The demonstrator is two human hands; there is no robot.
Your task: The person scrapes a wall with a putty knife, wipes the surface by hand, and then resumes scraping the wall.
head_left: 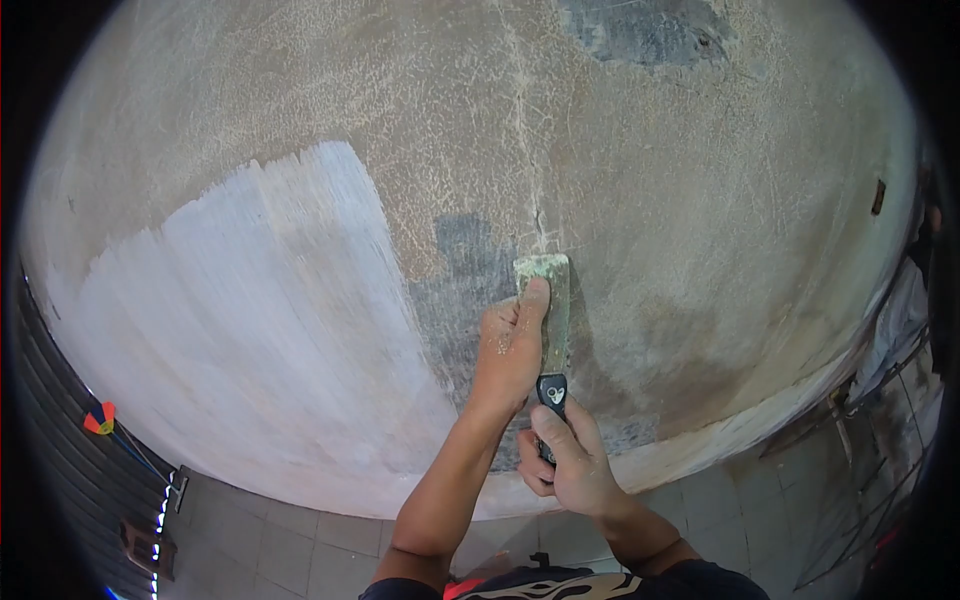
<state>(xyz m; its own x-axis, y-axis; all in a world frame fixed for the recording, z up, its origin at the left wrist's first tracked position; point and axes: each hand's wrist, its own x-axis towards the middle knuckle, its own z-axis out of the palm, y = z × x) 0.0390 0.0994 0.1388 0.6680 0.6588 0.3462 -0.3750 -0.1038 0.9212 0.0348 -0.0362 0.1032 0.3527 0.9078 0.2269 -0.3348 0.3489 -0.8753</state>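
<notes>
A putty knife (555,330) stands upright against a worn, brownish wall (700,230), its blade edge touching the lower end of a thin vertical crack (537,215). Pale greenish residue coats the blade. My left hand (512,345) grips the blade, thumb pressed flat on its face and fingers curled at its left edge; bits of debris cling to the skin. Lower down, my right hand (572,455) wraps around the black handle (552,388), with the thumb on top. Left of the blade lies a dark grey bare patch (455,300).
A broad whitish coated area (260,300) covers the wall's left side. Another dark patch (650,30) is at the top. Grey floor tiles (290,540) run below the wall. A corrugated panel (55,400) stands left, a red-blue object (100,418) before it. Cloth (900,315) hangs at right.
</notes>
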